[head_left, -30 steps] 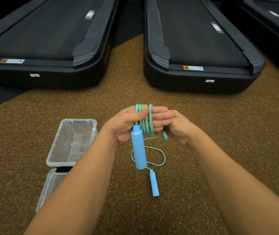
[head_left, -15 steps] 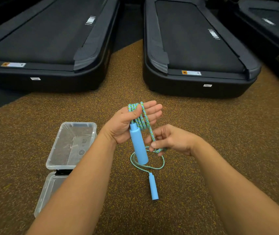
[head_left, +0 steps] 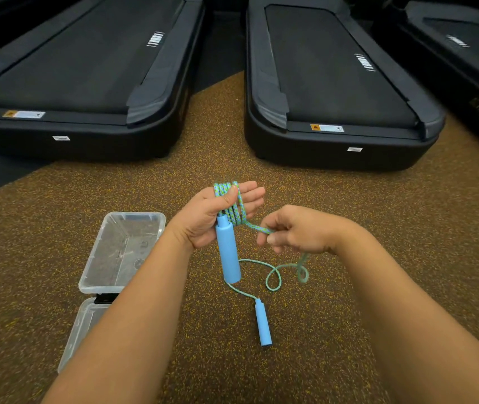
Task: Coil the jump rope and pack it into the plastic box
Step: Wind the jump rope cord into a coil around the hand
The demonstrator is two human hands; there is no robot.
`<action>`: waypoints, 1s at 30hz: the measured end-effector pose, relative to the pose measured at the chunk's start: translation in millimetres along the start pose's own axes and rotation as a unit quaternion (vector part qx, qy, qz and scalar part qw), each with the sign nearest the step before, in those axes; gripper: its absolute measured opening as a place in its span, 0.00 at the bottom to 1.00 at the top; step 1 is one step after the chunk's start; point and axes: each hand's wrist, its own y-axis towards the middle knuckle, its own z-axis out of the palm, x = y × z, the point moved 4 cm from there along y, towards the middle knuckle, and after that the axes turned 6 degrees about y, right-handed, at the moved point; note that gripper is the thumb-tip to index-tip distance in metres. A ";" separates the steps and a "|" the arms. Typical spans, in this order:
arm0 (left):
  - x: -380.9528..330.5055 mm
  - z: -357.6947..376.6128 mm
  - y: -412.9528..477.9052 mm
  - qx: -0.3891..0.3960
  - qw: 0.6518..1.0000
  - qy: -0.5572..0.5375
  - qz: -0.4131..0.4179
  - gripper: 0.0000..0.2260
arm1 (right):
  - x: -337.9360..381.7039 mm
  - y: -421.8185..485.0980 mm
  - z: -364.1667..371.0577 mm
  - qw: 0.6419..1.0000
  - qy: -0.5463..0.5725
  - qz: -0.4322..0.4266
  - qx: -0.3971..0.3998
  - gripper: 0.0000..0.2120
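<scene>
My left hand (head_left: 203, 220) holds a blue jump rope handle (head_left: 228, 253) that hangs down from the palm, with several turns of blue-green rope (head_left: 231, 199) wound around its fingers. My right hand (head_left: 299, 231) pinches the free rope just right of the coil. The rest of the rope (head_left: 273, 275) loops loosely down to the second blue handle (head_left: 262, 322), which lies on the floor. The clear plastic box (head_left: 121, 252) sits open on the floor to the left, with nothing in it.
The box's clear lid (head_left: 84, 330) lies flat in front of it, hinged at a black clip. Two black treadmill decks (head_left: 86, 83) (head_left: 334, 97) stand ahead, a third at the far right. The floor is brown speckled rubber.
My right hand has moved out to the right, drawing a length of rope away from the coil. The loose rope below has shifted right into a wider loop.
</scene>
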 end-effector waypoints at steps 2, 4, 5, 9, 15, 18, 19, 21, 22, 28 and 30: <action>1.7 -0.4 -0.3 -0.006 1.000 0.012 -0.007 0.22 | 4.3 -3.3 -7.7 0.999 -0.027 -0.009 -0.022 0.06; 3.3 1.2 0.1 -0.009 1.000 0.017 -0.017 0.20 | 7.8 -5.1 -15.0 0.996 -0.060 -0.021 -0.058 0.06; 4.0 3.0 0.0 -0.006 1.000 0.016 -0.023 0.19 | 9.7 -5.7 -16.9 0.994 -0.069 -0.028 -0.081 0.06; 3.9 11.4 -1.6 0.012 0.999 0.023 -0.031 0.17 | 16.2 -1.7 -17.0 0.981 0.039 -0.096 -0.164 0.02; 0.7 16.0 -4.8 0.021 0.999 0.018 -0.022 0.15 | 23.4 -1.7 -8.3 0.966 0.181 -0.130 -0.132 0.15; 0.5 15.7 -5.1 0.028 0.999 0.022 -0.015 0.15 | 22.5 -1.8 -6.7 0.959 0.224 -0.131 -0.110 0.18; -0.3 16.1 -5.6 0.030 0.999 0.026 -0.013 0.15 | 21.7 -2.0 -7.1 0.958 0.232 -0.131 -0.105 0.19; -0.2 16.0 -5.6 0.034 0.999 0.035 -0.007 0.14 | 22.0 -3.6 -5.7 0.958 0.237 -0.132 -0.093 0.20; -0.1 15.9 -5.3 0.031 0.999 0.031 -0.004 0.15 | 22.3 -4.6 -4.3 0.958 0.240 -0.136 -0.084 0.20; 1.8 13.9 -2.7 0.005 1.000 0.023 -0.011 0.17 | 26.3 -13.5 -8.2 0.959 0.238 -0.135 -0.072 0.18; 4.1 15.1 -1.0 0.000 0.999 0.033 -0.018 0.19 | 21.1 -11.4 -13.1 0.970 0.195 -0.119 -0.085 0.16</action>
